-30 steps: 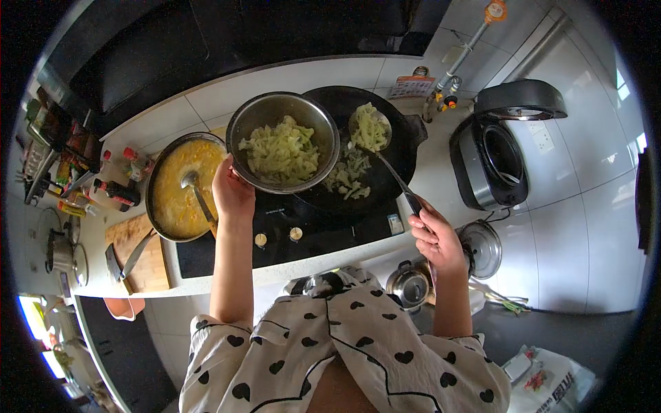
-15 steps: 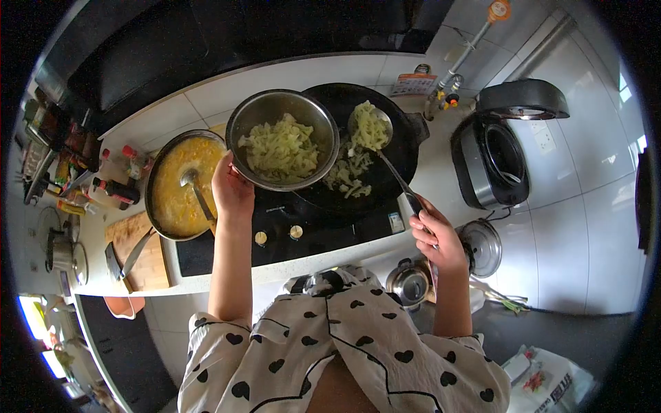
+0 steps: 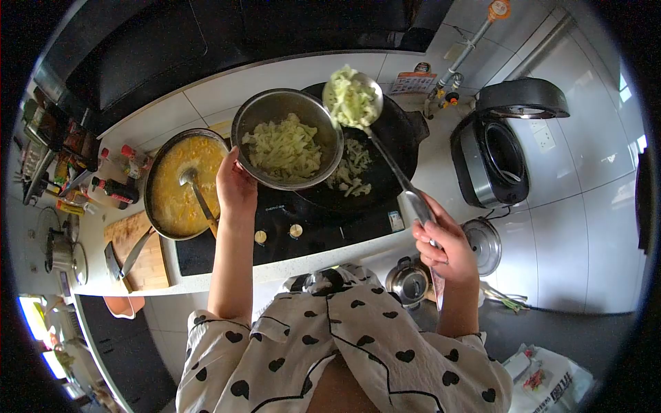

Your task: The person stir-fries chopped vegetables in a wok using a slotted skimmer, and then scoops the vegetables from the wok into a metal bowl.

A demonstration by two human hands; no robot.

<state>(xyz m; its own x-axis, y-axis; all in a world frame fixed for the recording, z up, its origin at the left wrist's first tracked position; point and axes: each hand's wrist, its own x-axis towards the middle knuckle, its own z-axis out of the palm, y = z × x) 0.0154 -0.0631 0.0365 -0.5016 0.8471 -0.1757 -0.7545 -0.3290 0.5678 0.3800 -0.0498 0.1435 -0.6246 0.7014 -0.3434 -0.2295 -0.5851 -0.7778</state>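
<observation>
My left hand (image 3: 236, 184) grips the rim of a steel bowl (image 3: 332, 165) by its left side. Pale green chopped vegetable (image 3: 286, 146), which looks like cauliflower, fills much of the bowl. My right hand (image 3: 444, 241) is closed around the handle of a ladle (image 3: 394, 168). Its head, heaped with more of the pieces (image 3: 351, 100), is raised just right of the bowl's rim. Below both lies a black wok (image 3: 399, 155) with some pieces (image 3: 354, 168) in it; the bowl hides its left part.
Left of the bowl, a pan (image 3: 153, 217) of yellow soup holds another ladle (image 3: 196, 189). A knife (image 3: 135, 253) rests on a wooden cutting board (image 3: 155, 265). Bottles (image 3: 116, 191) stand behind. An open rice cooker (image 3: 475, 165) is at the right, above a glass lid (image 3: 482, 248).
The loaded ladle has risen from over the wok and moved left and away from me, towards the bowl's rim. The bowl has shifted slightly right.
</observation>
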